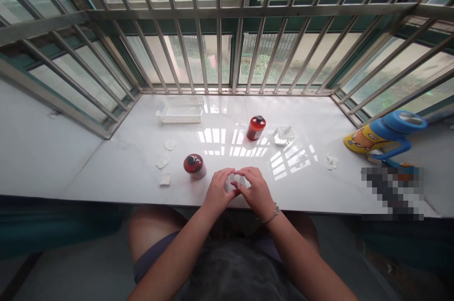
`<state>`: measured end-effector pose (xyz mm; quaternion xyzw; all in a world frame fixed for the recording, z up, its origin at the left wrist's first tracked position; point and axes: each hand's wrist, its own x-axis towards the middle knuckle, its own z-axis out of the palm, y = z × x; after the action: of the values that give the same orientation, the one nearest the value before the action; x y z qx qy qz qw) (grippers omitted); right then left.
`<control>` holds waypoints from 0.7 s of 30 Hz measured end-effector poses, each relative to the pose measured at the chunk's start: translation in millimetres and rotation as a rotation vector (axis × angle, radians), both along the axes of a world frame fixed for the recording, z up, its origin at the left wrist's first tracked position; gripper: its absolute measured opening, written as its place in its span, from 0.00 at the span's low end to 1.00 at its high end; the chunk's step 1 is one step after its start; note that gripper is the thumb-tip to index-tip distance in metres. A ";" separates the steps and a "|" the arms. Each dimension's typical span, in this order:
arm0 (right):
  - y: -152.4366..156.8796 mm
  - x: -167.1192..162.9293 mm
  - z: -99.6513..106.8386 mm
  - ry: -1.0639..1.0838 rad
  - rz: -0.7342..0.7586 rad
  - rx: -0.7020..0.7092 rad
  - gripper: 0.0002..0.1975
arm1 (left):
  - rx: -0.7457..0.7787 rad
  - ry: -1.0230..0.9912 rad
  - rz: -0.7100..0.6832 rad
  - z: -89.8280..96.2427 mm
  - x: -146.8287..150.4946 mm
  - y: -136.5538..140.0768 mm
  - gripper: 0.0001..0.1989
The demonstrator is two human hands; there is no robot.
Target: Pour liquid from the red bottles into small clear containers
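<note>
Near the front edge of the white table, my left hand (217,190) and my right hand (256,191) curl around a small clear box (232,179) from either side. Fingers of both hands hide much of it, and its contents cannot be made out. To the left of my left hand stands a dark red bottle (195,167) with a black cap. A second red bottle (256,128), also black-capped and with a pale label, stands upright farther back. Beside that one, to its right, sits a clear box-shaped container (283,135).
At the back left lies a white perforated basket (180,114). Crumpled white pieces (169,145) lie at the left, another white piece (332,162) at the right. A blue and yellow bottle (378,135) leans by the right wall. Metal bars (234,11) line the window behind the table.
</note>
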<state>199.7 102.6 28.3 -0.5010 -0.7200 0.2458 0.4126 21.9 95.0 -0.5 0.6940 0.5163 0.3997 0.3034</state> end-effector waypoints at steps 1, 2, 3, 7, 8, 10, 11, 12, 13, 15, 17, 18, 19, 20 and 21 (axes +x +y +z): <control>-1.3 2.5 3.5 0.011 0.004 0.017 0.10 | 0.000 0.004 -0.008 -0.2 -0.7 0.1 0.29; -2.9 5.2 7.5 0.023 0.001 0.039 0.10 | -0.001 0.009 -0.015 -0.5 -1.4 0.4 0.30; -4.6 8.1 12.0 0.034 -0.006 0.064 0.11 | -0.003 0.015 -0.020 -1.0 -2.2 0.7 0.31; -10.1 18.1 29.5 0.047 -0.050 0.131 0.14 | 0.010 0.036 -0.017 -4.0 -4.2 1.9 0.36; -11.0 19.9 32.7 0.046 -0.053 0.135 0.14 | 0.013 0.040 -0.015 -4.6 -4.3 2.0 0.37; -12.2 22.4 36.6 0.048 -0.050 0.133 0.14 | 0.011 0.045 -0.011 -5.5 -4.2 2.0 0.37; -12.7 23.0 37.3 0.050 -0.045 0.131 0.14 | 0.007 0.046 -0.010 -5.6 -4.0 2.0 0.37; -13.2 23.3 37.3 0.052 -0.039 0.126 0.14 | 0.004 0.045 -0.010 -5.5 -3.8 1.9 0.37; -13.7 23.4 36.9 0.051 -0.032 0.121 0.14 | 0.002 0.043 -0.011 -5.3 -3.6 1.8 0.37; -14.8 22.9 35.5 0.051 -0.016 0.101 0.14 | 0.003 0.038 -0.010 -4.8 -3.4 1.4 0.36; -16.2 22.4 34.5 0.062 -0.007 0.067 0.14 | 0.010 0.036 -0.009 -4.5 -3.5 0.9 0.35; -17.0 22.2 34.5 0.070 -0.004 0.053 0.14 | 0.014 0.037 -0.009 -4.5 -3.6 0.7 0.34; -17.8 22.2 34.7 0.076 -0.002 0.042 0.14 | 0.018 0.040 -0.009 -4.6 -3.8 0.6 0.34; -18.7 22.4 35.0 0.078 0.000 0.036 0.14 | 0.020 0.044 -0.008 -4.8 -4.0 0.5 0.34; -19.6 22.8 35.4 0.076 0.002 0.036 0.14 | 0.022 0.048 -0.008 -5.0 -4.1 0.4 0.34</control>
<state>222.5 83.1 63.7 -0.4830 -0.7086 0.2519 0.4485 17.8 95.5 -5.6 0.7088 0.5163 0.3873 0.2847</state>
